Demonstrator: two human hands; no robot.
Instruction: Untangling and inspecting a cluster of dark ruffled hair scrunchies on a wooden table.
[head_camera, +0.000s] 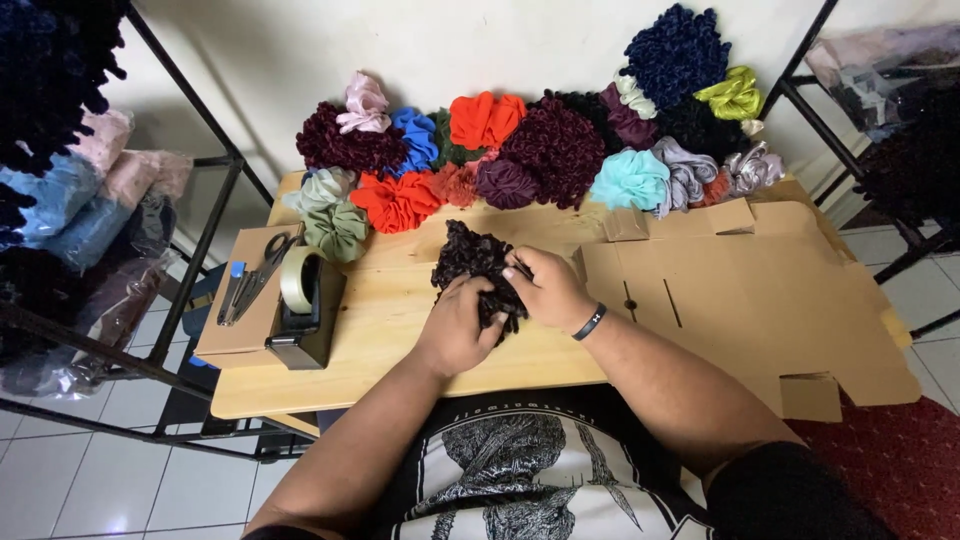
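A dark brown ruffled scrunchie (473, 258) lies on the wooden table (380, 330) right in front of me. My left hand (455, 330) grips its near edge from below. My right hand (548, 290), with a black band on the wrist, presses on its right side, fingers curled into the fabric. Both hands hold the same scrunchie.
A pile of scrunchies in many colours (530, 150) lines the table's back edge. A flat unfolded cardboard box (740, 290) lies at the right. At the left stand a tape dispenser (300, 310) and scissors (262, 270) on a small box. Black metal racks (200, 250) flank the table.
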